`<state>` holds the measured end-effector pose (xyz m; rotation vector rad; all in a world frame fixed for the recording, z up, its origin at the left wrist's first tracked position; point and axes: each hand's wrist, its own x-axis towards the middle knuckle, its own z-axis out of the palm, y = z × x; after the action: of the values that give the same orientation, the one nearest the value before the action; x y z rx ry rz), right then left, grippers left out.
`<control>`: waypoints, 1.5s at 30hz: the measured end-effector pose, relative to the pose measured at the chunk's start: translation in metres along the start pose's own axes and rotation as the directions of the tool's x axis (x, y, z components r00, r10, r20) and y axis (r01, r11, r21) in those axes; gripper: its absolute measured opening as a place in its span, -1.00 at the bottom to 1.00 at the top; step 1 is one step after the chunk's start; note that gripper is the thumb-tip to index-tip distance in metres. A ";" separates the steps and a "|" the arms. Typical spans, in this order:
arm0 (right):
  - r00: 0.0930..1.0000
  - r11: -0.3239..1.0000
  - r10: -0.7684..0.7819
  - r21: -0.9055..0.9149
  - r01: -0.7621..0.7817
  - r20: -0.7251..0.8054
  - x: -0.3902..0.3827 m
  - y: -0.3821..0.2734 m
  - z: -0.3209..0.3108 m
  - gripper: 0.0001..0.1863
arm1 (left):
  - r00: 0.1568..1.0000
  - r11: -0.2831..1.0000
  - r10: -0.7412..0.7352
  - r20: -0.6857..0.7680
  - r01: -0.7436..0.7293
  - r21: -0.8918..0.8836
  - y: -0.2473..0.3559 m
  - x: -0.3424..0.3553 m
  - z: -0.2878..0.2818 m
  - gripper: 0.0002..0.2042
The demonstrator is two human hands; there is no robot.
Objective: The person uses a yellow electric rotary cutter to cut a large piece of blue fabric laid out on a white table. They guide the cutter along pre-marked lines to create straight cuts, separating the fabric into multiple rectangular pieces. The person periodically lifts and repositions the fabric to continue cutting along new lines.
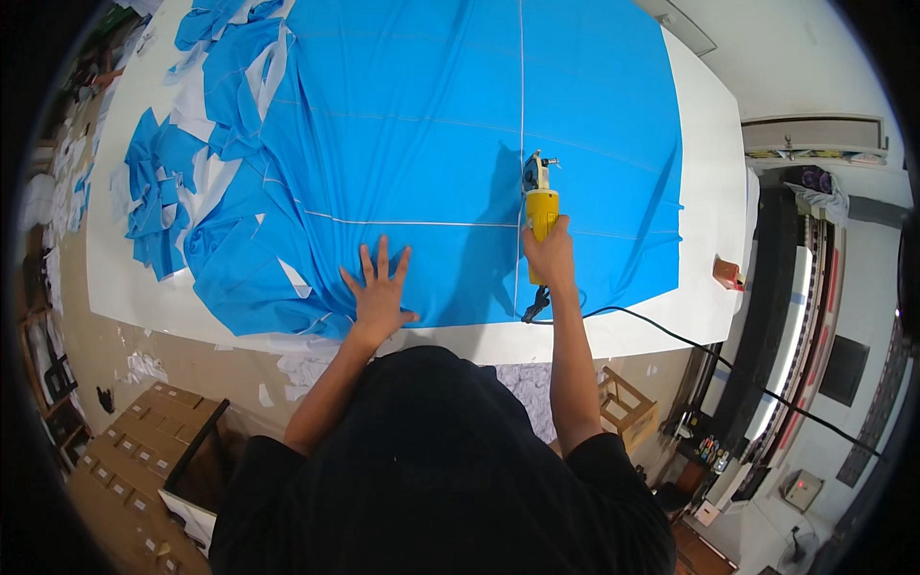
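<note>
Blue fabric [412,125] with thin pale lines covers much of the white table [719,105], bunched into folds toward the left. My left hand [381,292] lies on it near the front edge, fingers spread. My right hand [546,249] is wrapped round a yellow electric cutter [542,209], whose metal head sits beside a lengthwise pale line in the fabric. A black cord [661,326] runs from the cutter's rear off to the right. Irregular blue and white offcuts [153,192] are heaped along the table's left side.
A small reddish-brown block [725,271] lies at the table's right edge. Cardboard boxes [134,479] stand at lower left, and a wooden stool [628,412] is below the table. Dark rails and equipment [843,369] line the right, with scraps [144,364] on the floor at left.
</note>
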<state>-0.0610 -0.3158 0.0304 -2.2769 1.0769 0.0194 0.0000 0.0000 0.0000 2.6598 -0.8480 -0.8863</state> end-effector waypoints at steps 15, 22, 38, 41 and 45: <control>0.990 0.991 -0.128 -0.041 0.126 -0.053 0.119 -0.034 0.003 -0.40 | 0.999 1.000 0.001 -0.045 -0.001 -0.002 -0.002 0.001 0.000 0.35; 0.984 0.986 -0.156 -0.066 0.151 -0.082 0.183 -0.049 0.005 -0.37 | 0.996 1.000 0.010 -0.090 -0.011 -0.015 -0.003 0.002 0.003 0.37; 0.997 0.993 -0.076 -0.095 0.075 -0.007 0.309 -0.123 -0.008 -0.20 | 0.999 0.997 -0.018 -0.042 0.015 -0.076 0.001 0.004 -0.012 0.30; 0.995 0.991 -0.092 -0.102 0.088 -0.038 0.337 -0.128 -0.008 -0.19 | 1.000 0.996 -0.029 -0.009 0.028 -0.089 0.001 0.007 -0.015 0.30; 0.995 0.991 -0.088 -0.103 0.084 -0.035 0.372 -0.143 -0.006 -0.16 | 0.999 0.996 -0.028 -0.023 0.026 -0.084 0.000 0.007 -0.013 0.31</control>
<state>0.2872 -0.5089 0.0125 -2.4228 1.0175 -0.0059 0.0126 -0.0037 0.0063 2.6099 -0.7542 -0.8742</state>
